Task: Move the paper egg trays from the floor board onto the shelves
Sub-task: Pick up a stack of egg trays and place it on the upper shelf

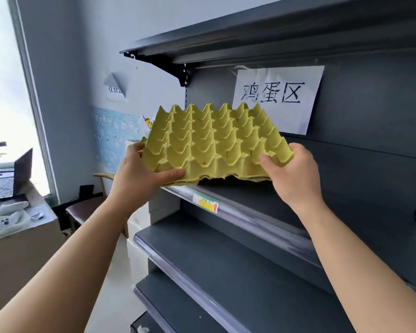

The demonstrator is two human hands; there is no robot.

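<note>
Both hands are on a yellow-green egg tray [216, 140], moulded paper pulp with rows of peaked cones and round cups, ragged along the near edge; left hand [139, 174] grips the near-left corner, thumb laid flat on the front; right hand [291, 174] grips the near-right corner, thumb hooked over a cup; tray sits tilted between them, just above the smooth dark grey metal shelf [262, 203]; white paper sign [277, 99] taped up just past the right hand.

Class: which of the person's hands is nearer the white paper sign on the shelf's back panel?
Right. The right hand grips the yellow egg tray just below the paper sign; the left hand grips its opposite corner, farther to the sign's lower left.
</note>
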